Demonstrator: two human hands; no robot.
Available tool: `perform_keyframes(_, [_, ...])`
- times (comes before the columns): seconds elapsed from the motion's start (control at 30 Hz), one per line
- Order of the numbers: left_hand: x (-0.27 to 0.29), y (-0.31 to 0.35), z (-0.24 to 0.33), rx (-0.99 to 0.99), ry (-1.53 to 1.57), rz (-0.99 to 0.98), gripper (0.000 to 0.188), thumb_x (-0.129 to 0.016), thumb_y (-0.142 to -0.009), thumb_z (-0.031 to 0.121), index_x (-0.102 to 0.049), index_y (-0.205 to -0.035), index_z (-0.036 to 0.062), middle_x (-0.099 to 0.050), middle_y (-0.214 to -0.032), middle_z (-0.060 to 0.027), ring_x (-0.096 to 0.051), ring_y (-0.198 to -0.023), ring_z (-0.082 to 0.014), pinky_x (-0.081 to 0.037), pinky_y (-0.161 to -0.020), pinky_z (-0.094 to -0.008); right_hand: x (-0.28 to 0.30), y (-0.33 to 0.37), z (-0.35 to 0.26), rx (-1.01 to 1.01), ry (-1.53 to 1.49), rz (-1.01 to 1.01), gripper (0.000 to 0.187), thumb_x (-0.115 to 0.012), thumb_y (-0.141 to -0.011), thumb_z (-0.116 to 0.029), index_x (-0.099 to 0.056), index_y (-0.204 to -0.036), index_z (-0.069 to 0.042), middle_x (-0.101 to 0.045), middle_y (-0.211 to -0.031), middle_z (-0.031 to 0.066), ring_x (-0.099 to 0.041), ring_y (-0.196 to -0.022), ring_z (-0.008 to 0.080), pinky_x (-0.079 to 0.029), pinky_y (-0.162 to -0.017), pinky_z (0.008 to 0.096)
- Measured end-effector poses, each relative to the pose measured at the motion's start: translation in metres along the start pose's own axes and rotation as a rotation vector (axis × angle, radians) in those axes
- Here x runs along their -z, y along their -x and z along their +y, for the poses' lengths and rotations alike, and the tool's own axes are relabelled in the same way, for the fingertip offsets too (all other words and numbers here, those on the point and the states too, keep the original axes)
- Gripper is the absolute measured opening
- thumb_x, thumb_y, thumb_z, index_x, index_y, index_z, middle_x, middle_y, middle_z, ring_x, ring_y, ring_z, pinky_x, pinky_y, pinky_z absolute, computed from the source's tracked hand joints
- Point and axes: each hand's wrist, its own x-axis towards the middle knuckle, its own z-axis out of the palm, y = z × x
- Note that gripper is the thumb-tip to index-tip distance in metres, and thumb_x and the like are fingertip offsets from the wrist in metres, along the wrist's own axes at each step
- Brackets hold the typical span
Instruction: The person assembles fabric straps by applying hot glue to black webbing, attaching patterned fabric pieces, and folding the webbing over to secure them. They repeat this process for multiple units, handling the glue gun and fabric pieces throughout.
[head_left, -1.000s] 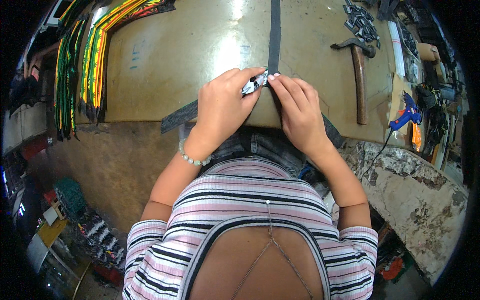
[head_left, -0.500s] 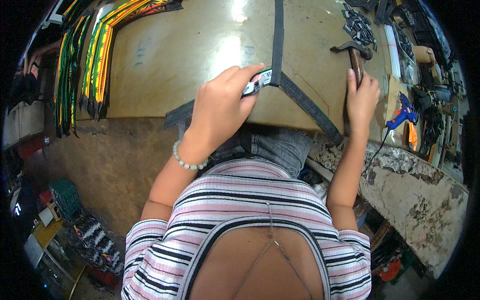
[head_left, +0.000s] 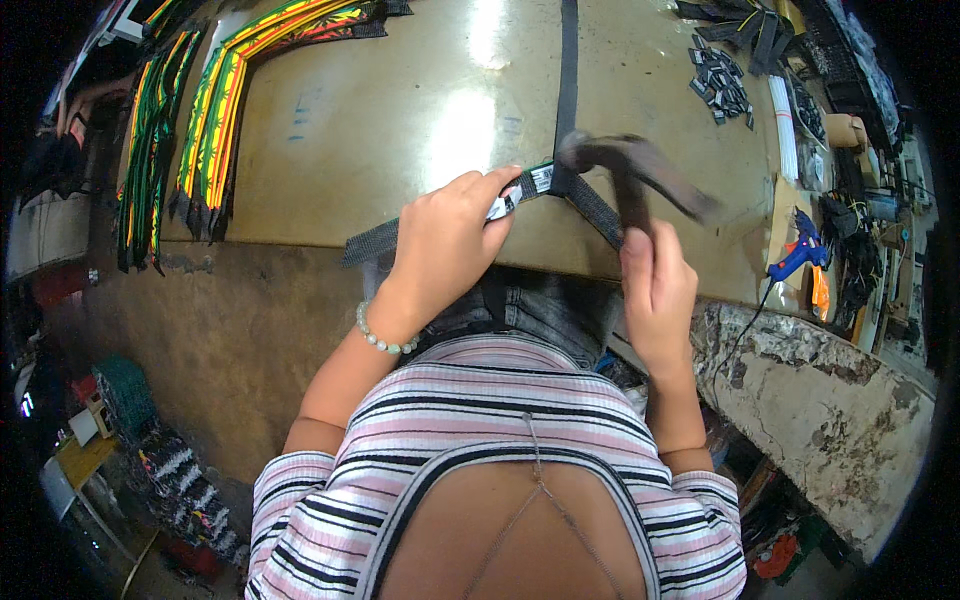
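Observation:
My right hand [head_left: 660, 290] is closed around the wooden handle of a hammer [head_left: 632, 195]. Its head, smeared by motion, is over the spot where the black webbing straps [head_left: 567, 80] meet near the table's front edge; whether it touches them I cannot tell. One strap runs straight away from me, and two others slant out to the left and right. My left hand [head_left: 450, 230] pinches the left strap close to that join. White printed labels [head_left: 542, 178] show on the strap beside my fingertips. Part of the strap is hidden under my left hand.
Patterned green, yellow and red straps [head_left: 215, 130] hang over the table [head_left: 380, 120] at left. Small black-and-silver pieces [head_left: 722, 85] lie in a pile at far right. A blue glue gun [head_left: 800, 250] with a cord, white sticks [head_left: 780, 100] and a tape roll [head_left: 846, 130] sit along the right edge.
My right hand has lifted the hammer from the right side of the table and swung it left over the strap join. My left hand keeps its hold on the strap.

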Motion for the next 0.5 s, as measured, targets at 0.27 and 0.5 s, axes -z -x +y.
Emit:
perform_keyframes(0.27, [0.002,-0.003,0.001,-0.007,0.006,-0.013,0.028,-0.071,-0.087,0.025,-0.07,-0.109,0.0094,-0.07,-0.086,-0.0124,-0.068,-0.073,-0.0311,-0.053,-0.063,-0.0386,0.0,0.007,0.008,-0.177,0.134,-0.012,0.031,-0.054,-0.101,-0.03,-0.057,-0.099,0.001,-0.061,-0.079,0.03,-0.061,-0.076,0.0509,-0.048,-0.063,0.0502])
perform_keyframes(0.5, [-0.002,-0.002,0.004,-0.002,0.023,-0.011,0.03,-0.073,-0.085,0.028,-0.068,-0.106,0.0075,-0.071,-0.093,-0.0139,-0.07,-0.079,-0.0312,-0.055,-0.067,-0.0381,0.024,-0.033,0.056,-0.021,0.592,0.357,0.027,-0.06,-0.097,-0.026,-0.064,-0.109,-0.002,-0.066,-0.102,0.0204,-0.062,-0.094,0.0387,-0.05,-0.08,0.045])
